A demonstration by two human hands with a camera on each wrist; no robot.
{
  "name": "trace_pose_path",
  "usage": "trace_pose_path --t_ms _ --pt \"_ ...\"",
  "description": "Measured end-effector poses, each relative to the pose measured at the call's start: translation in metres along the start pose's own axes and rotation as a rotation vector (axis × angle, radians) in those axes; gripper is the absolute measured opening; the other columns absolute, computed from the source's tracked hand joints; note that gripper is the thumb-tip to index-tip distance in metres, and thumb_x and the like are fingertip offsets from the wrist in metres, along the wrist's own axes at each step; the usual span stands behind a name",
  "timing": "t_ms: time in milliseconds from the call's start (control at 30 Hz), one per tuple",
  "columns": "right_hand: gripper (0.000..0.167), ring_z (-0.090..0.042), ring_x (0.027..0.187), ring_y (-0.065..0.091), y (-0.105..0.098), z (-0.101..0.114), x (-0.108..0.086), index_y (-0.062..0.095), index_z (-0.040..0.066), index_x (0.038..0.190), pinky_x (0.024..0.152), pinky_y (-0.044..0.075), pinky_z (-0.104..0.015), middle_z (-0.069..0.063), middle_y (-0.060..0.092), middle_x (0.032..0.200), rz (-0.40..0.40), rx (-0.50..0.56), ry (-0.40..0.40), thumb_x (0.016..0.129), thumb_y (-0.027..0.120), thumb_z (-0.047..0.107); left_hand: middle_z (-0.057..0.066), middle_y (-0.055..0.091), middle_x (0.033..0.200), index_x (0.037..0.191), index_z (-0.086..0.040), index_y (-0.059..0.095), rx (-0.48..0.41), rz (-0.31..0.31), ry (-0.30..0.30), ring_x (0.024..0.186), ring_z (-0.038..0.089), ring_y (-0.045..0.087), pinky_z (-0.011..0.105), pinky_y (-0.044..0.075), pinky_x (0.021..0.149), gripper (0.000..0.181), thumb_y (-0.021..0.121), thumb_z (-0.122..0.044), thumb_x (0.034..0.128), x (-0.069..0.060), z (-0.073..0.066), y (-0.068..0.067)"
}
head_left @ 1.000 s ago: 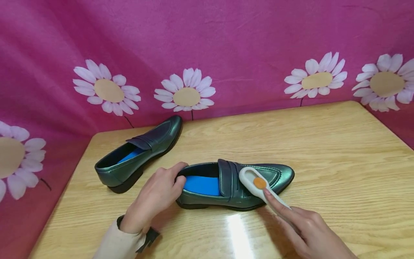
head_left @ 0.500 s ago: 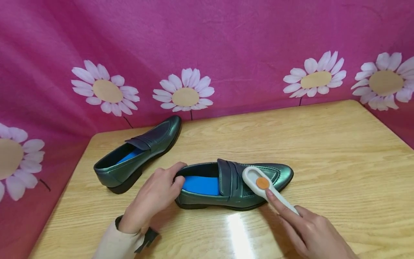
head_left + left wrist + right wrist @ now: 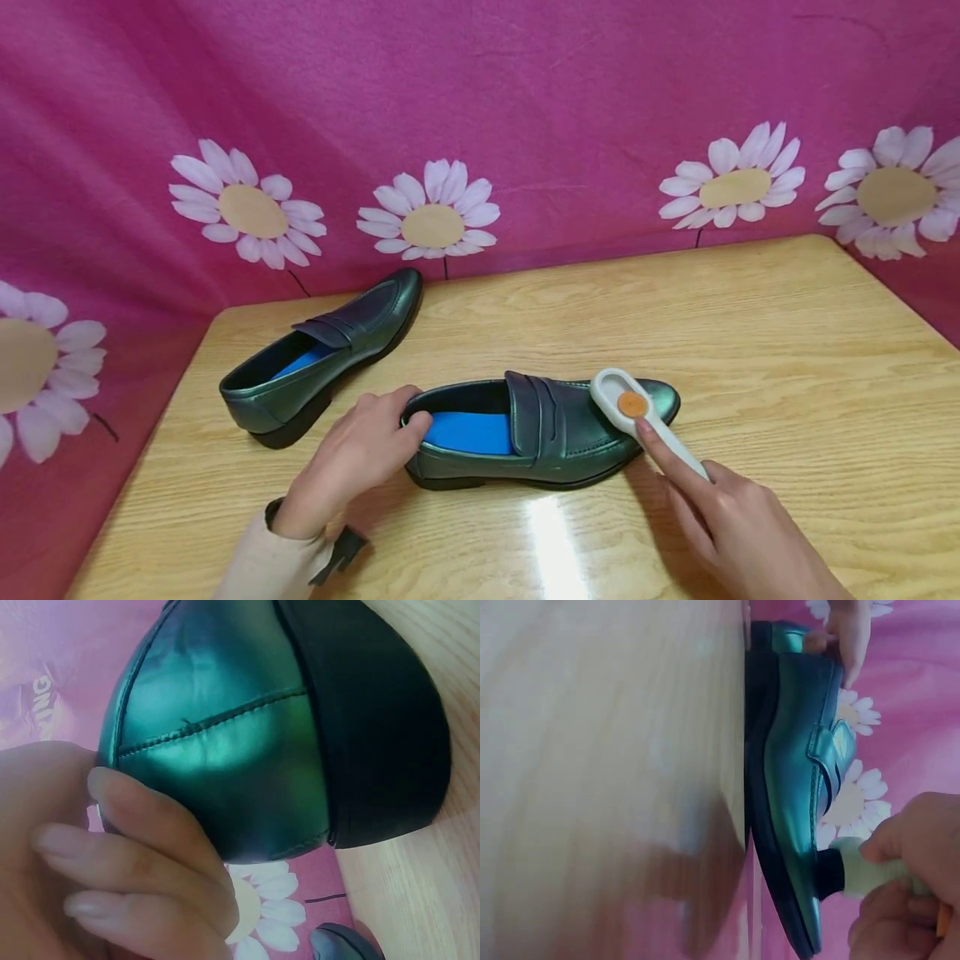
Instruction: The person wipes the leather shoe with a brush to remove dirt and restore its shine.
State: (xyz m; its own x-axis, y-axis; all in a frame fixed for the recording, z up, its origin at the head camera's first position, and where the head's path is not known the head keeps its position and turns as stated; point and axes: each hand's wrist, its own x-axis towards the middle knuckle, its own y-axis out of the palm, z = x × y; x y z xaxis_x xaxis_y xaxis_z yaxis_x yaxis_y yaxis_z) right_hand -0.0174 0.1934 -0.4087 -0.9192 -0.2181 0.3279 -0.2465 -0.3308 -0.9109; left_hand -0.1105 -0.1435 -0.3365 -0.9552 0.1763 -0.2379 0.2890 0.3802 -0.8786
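A dark green metallic loafer with a blue insole stands on the table, toe to the right. My left hand holds its heel, thumb at the opening's rim; the left wrist view shows the fingers against the heel's back. In my right hand is a white-handled shoe brush, its index fingertip by the orange button. The brush's black head touches the top of the toe in the right wrist view; whether it is bristle or sponge I cannot tell.
The matching loafer stands behind to the left, angled toward the back. Wooden table extends to the right and front. A pink cloth with daisies hangs along the back and left edges. A black strap sticks out by the left sleeve.
The brush and my right hand have moved right along the shoe's upper, from near the strap toward the toe tip. My left hand stays at the heel, and the other loafer has not moved.
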Motion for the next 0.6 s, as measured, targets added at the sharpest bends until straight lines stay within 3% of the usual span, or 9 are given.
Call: trace_pose_path --t_ms 67,200,300,333,400,533,600 --pt "0.073 -0.004 0.052 0.037 -0.001 0.0 0.0 0.041 0.027 0.147 0.049 0.037 -0.025 0.011 0.032 0.059 0.012 -0.012 0.026 0.083 0.074 0.017 0.013 0.059 0.123 0.135 -0.012 0.055 0.004 -0.011 0.014 0.103 0.028 0.054 0.051 0.044 0.091 0.043 0.047 -0.03 0.0959 -0.001 0.001 0.0" --pt "0.071 -0.013 0.046 0.037 -0.004 -0.007 0.006 0.044 0.021 0.144 0.044 0.032 -0.031 0.004 0.032 0.056 -0.119 -0.084 0.009 0.081 0.073 0.01 0.011 0.062 0.121 0.131 -0.013 0.058 -0.024 -0.054 0.058 0.101 0.026 0.055 0.047 0.044 0.089 0.038 0.045 -0.024 0.0973 -0.002 0.0 0.004" --pt "0.07 -0.014 0.046 0.038 -0.004 -0.008 0.012 0.044 0.02 0.144 0.044 0.033 -0.033 0.003 0.034 0.057 -0.135 -0.068 -0.025 0.081 0.072 0.007 0.006 0.063 0.122 0.128 -0.015 0.06 -0.1 -0.093 0.081 0.104 0.022 0.057 0.046 0.044 0.093 0.035 0.043 -0.018 0.0972 -0.006 0.0 0.01" --pt "0.069 -0.013 0.048 0.038 -0.003 -0.006 0.015 0.045 0.019 0.144 0.045 0.034 -0.032 0.004 0.034 0.057 -0.12 -0.053 -0.034 0.081 0.071 0.008 0.005 0.063 0.122 0.127 -0.015 0.061 -0.13 -0.104 0.09 0.104 0.02 0.058 0.045 0.043 0.094 0.035 0.043 -0.016 0.0971 -0.007 0.0 0.011" --pt "0.067 -0.01 0.054 0.042 -0.003 -0.001 0.018 0.044 0.021 0.145 0.05 0.04 -0.031 0.007 0.036 0.059 -0.032 0.002 -0.024 0.085 0.07 0.011 0.003 0.068 0.104 0.127 -0.017 0.061 -0.184 -0.113 0.101 0.097 0.018 0.059 0.043 0.044 0.09 0.036 0.042 -0.013 0.0971 -0.01 0.001 0.014" --pt "0.066 -0.008 0.061 0.043 -0.006 0.008 0.023 0.037 0.026 0.149 0.059 0.044 -0.028 0.009 0.037 0.062 0.19 0.058 0.073 0.091 0.067 0.02 0.005 0.057 0.063 0.127 -0.019 0.06 -0.352 -0.078 0.08 0.058 0.02 0.055 0.035 0.045 0.057 0.037 0.04 -0.009 0.0974 -0.011 0.004 0.014" --pt "0.064 -0.008 0.059 0.042 -0.008 0.007 0.023 0.038 0.025 0.149 0.057 0.043 -0.027 0.008 0.037 0.062 0.209 0.037 0.085 0.091 0.066 0.021 0.008 0.051 0.056 0.126 -0.018 0.06 -0.464 -0.06 0.057 0.044 0.021 0.048 0.033 0.043 0.047 0.038 0.039 -0.007 0.0971 -0.01 0.005 0.014"
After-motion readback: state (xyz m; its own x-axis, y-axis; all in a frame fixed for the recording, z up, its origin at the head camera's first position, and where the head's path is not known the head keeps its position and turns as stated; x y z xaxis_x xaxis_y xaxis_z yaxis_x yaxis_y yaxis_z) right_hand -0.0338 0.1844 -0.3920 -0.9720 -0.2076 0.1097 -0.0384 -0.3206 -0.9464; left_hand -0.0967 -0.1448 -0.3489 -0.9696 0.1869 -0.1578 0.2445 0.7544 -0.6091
